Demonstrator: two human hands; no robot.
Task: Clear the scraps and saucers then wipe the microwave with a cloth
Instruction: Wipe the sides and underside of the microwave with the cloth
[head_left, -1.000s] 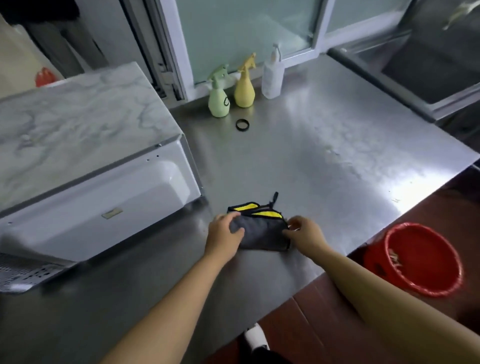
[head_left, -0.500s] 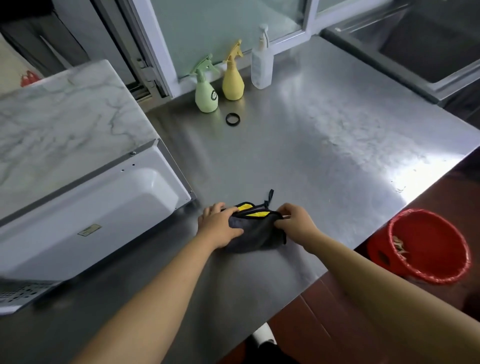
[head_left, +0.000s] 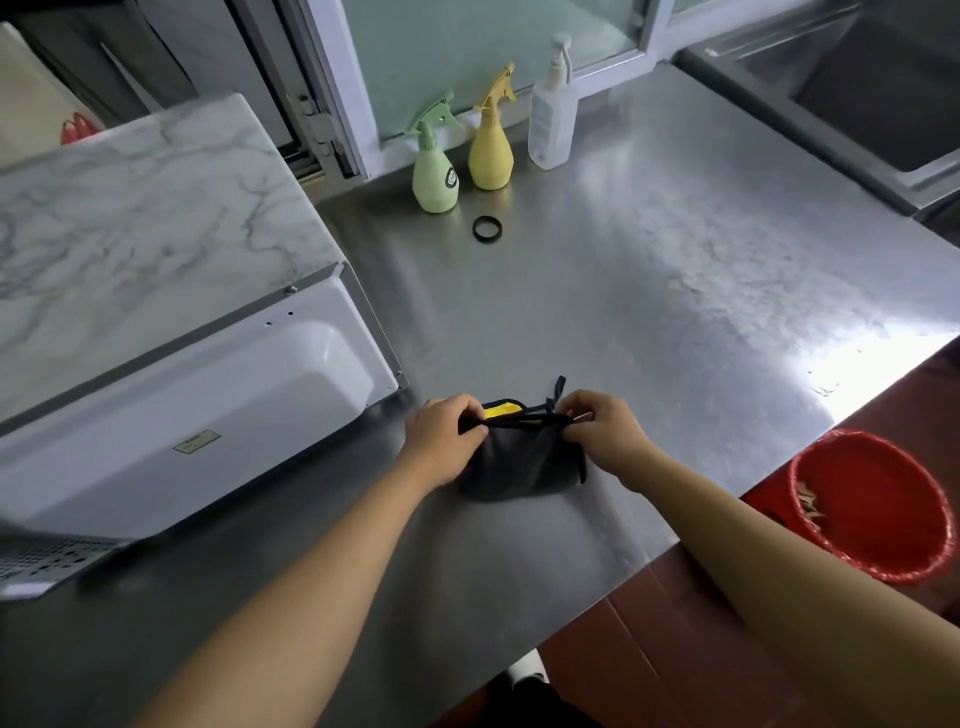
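Grey-and-yellow folded cloth (head_left: 522, 460) now lifted by its top edge off steel counter (head_left: 649, 291), pinched by left hand (head_left: 441, 441) and right hand (head_left: 605, 431); folded, probably wiping done.

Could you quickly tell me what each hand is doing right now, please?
Left hand: pinches the top edge of the grey and yellow cloth at its left end.
Right hand: pinches the same edge at its right end.
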